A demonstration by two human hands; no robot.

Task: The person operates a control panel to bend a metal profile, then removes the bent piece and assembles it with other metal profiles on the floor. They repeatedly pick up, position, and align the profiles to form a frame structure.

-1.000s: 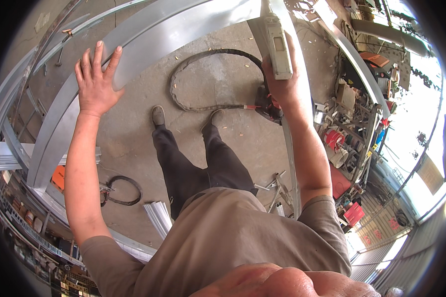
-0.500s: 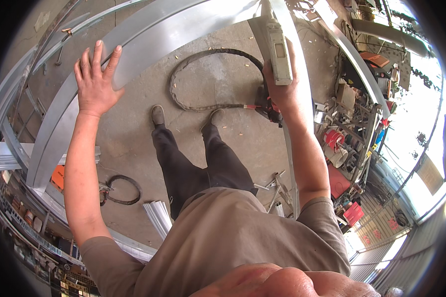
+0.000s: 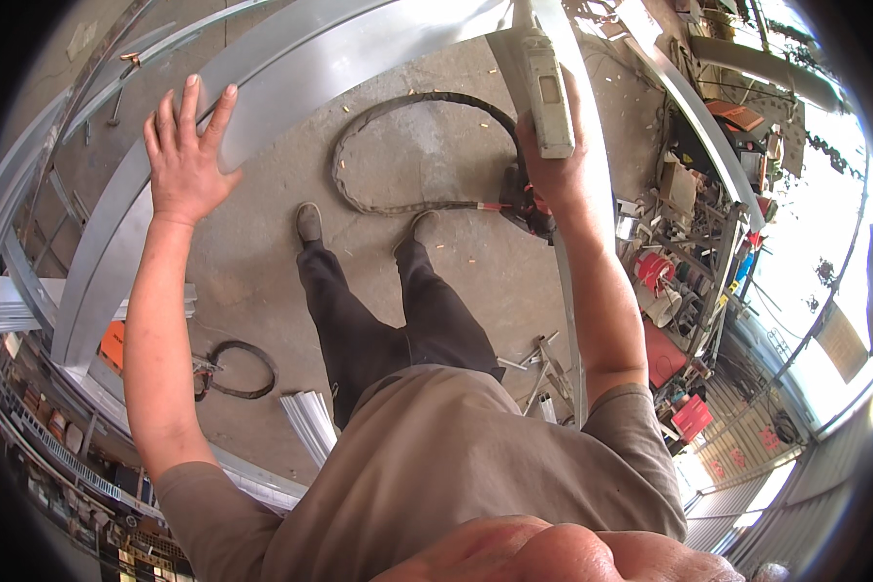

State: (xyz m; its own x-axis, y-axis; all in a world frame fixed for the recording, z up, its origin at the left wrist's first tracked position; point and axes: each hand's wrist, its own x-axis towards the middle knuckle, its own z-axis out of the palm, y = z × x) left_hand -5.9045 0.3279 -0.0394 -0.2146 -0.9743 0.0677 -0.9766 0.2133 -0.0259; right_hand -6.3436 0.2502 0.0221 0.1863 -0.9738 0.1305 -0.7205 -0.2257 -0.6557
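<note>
My left hand [image 3: 186,155] lies with fingers spread on the upper left part of a long, shiny grey metal channel [image 3: 291,97], which bends across the picture through the fisheye. At the upper right, my right hand [image 3: 555,167] is closed round a worn, pale grey, boxy tool [image 3: 550,102] with a shallow rectangular recess in its face. Its far end reaches to the bright metal at the top, where glare hides the contact. Most of my right fingers are behind the tool, and its exact kind does not show.
On the concrete floor a dark hose [image 3: 344,145] loops beyond my shoes to a black and red machine [image 3: 528,209]. Pale metal strips [image 3: 308,427] lie by my legs. Cluttered shelving [image 3: 698,281] stands at the right; more metal frames [image 3: 29,194] are at the left.
The pale tool and my right hand have shifted very slightly, the tool's near end a little upward. My left hand stays spread on the metal channel, almost unmoved.
</note>
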